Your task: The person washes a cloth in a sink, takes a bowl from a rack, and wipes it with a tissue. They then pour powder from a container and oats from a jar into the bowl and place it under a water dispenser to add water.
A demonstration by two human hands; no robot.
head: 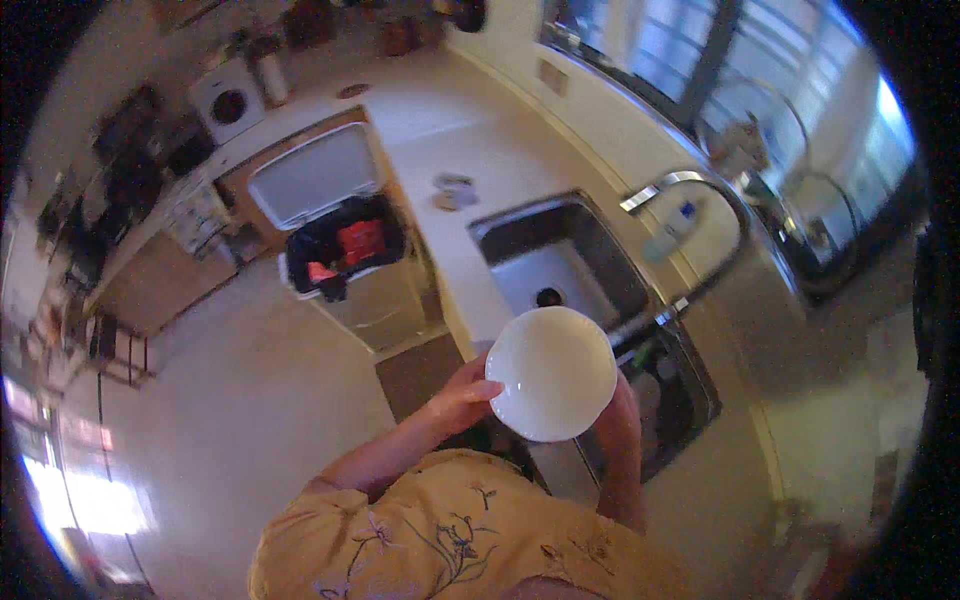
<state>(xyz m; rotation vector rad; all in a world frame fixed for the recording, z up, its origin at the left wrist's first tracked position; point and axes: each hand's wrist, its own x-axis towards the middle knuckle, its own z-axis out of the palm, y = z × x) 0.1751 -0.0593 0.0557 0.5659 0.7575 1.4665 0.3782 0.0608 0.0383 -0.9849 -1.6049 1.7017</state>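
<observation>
A white plate (553, 373) with a slightly scalloped rim is held in front of my body, its face turned up towards the camera. My left hand (472, 394) grips its left edge, the thumb lying over the rim. At the opposite edge my right hand (621, 412) holds the plate, its fingers mostly hidden behind it. Just beyond the plate lies a stainless steel sink basin (517, 277) with a dark drain (549, 297). Partly covered by the plate and my right arm is a second, darker basin (682, 405), whose contents I cannot make out.
A curved chrome faucet (739, 225) arches over the sinks, near a bottle with a blue cap (679, 225). An open bin (375, 300) with a black liner and red items stands left of the counter (480, 150). Small blurred objects (454, 193) lie on the counter.
</observation>
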